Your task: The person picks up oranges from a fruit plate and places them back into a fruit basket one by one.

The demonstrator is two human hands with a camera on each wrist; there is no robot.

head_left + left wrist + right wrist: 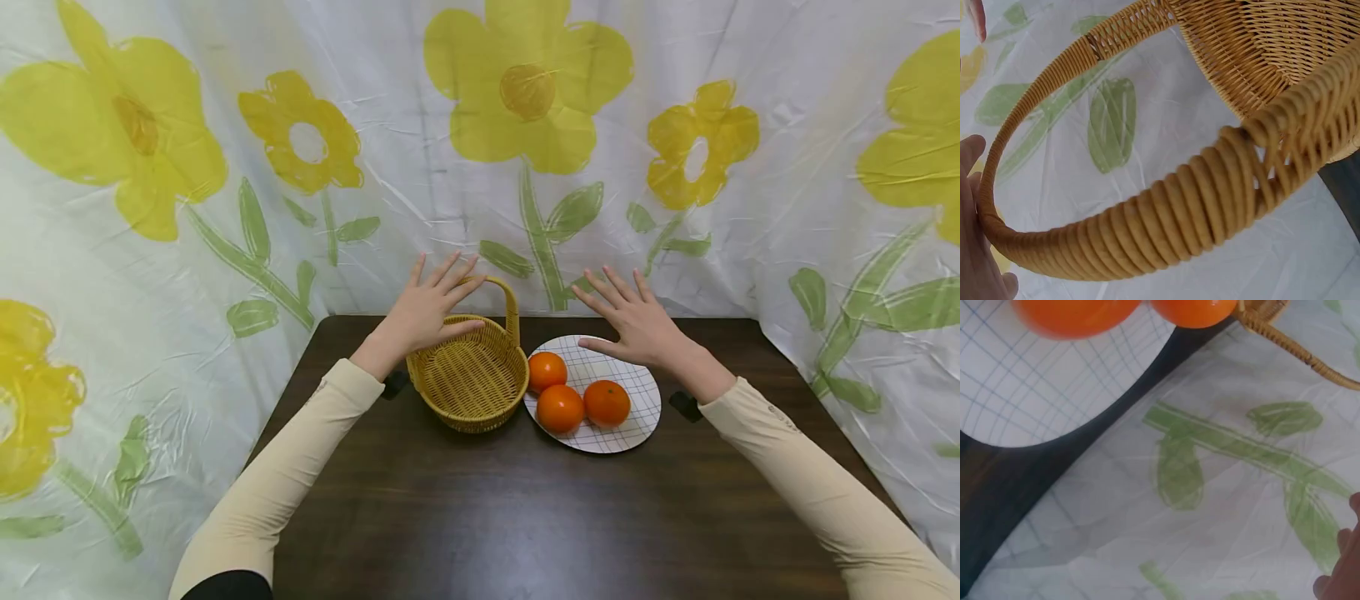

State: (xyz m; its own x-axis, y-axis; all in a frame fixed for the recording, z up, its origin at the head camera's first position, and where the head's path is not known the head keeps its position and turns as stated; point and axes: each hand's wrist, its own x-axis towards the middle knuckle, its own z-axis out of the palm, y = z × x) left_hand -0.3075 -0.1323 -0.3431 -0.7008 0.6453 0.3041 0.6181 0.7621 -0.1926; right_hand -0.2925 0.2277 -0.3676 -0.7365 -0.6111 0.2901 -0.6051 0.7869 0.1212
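- By a cream sleeve [300, 454] at left, the left hand [422, 317] is framed palm down, its fingers straight and fanned above a woven basket [468, 423]; nothing is gripped, and whether the arched handle [513, 310] is touched cannot be told.
- The round, honey-coloured basket is set upright on the dark, glossy table [487, 517], its ribbed wall and tightly wrapped handle clearly textured.
- Just beside it, three smooth, rounded oranges [561, 408] are grouped on the left part and middle of a round white plate [637, 417] patterned with thin grid lines.
- Over the plate's far right side, the right hand [639, 327] is held with fingers extended and spread; nothing is grasped.
- At right, its forearm is covered by a second cream sleeve [810, 500].
- Across the full width, the table is backed by a creased white curtain [405, 167] printed with yellow flowers.
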